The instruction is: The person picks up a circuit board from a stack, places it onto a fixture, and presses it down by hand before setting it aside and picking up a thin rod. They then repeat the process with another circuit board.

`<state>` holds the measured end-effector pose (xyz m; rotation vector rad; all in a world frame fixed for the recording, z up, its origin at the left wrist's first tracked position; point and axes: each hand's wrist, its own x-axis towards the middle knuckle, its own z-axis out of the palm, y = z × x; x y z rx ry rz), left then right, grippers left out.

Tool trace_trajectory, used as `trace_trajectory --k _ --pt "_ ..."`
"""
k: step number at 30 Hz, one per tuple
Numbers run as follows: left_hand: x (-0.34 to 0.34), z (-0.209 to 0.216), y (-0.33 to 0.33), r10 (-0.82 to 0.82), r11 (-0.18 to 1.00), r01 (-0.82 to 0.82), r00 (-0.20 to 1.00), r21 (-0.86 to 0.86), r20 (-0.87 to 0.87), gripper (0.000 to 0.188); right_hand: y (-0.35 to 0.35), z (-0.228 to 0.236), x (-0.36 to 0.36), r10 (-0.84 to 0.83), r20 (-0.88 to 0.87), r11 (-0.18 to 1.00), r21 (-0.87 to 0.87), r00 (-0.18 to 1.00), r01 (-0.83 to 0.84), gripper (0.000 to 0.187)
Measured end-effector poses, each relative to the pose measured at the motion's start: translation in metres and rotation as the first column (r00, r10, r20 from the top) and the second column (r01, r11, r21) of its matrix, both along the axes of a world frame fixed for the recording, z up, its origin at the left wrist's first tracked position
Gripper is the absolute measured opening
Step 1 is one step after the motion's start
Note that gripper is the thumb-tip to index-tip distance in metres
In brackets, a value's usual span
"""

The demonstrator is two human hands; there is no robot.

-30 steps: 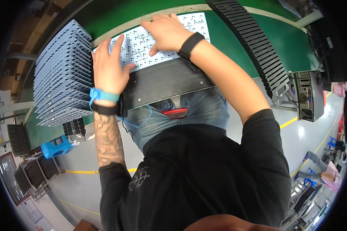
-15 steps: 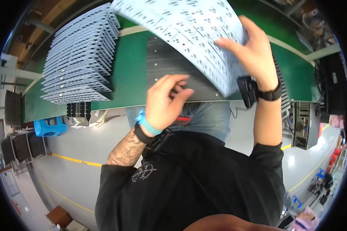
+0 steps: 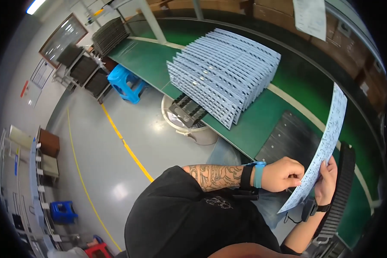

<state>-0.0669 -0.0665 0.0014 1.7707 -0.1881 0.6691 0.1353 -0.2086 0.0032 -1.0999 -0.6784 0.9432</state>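
Observation:
My right hand (image 3: pixel 326 180) grips a thin, pale blue-white circuit board panel (image 3: pixel 327 139) by its side, thumb and fingers closed over it. The panel is tilted up, covered in small dark marks and seen almost edge-on. Against its near face, by the lower part, is my left hand (image 3: pixel 284 174), its fingers curled together; whether something is pinched in them is hidden. A black plate (image 3: pixel 290 137) dotted with small screws lies on the green bench under the panel.
Many similar panels (image 3: pixel 223 71) stand upright in a row on the bench, in a black slotted rack (image 3: pixel 187 111). Another black slotted rack (image 3: pixel 337 198) is at the right. A pale bin (image 3: pixel 200 135) and a blue stool (image 3: pixel 125 81) stand beside the bench.
My view has swung left. The panel has been turned from broad-face to nearly edge-on, still in my right hand. My left hand has come up against it.

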Motion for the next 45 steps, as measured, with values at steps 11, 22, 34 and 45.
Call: trace_trajectory --k 11,22,34,45 --pt "-0.086 0.042 0.039 0.281 0.928 -0.336 0.915 0.163 0.288 0.007 0.035 0.014 -0.031 -0.251 0.095 0.959 0.158 0.963 0.234 0.036" --pt "-0.063 0.008 0.056 0.342 0.842 -0.401 0.914 -0.361 -0.217 0.007 0.085 0.02 -0.068 -0.264 0.04 0.954 0.154 0.964 0.256 0.035" --pt "-0.012 -0.031 0.039 -0.126 0.874 -0.112 0.888 -0.473 -0.442 0.005 0.022 0.018 0.004 -0.415 0.077 0.909 0.077 0.907 0.409 0.037" --pt "-0.002 -0.017 0.085 0.584 0.802 -0.593 0.803 -0.066 -0.115 0.053 0.039 0.085 0.021 -0.263 0.92 0.945 0.184 0.29 0.272 0.03"
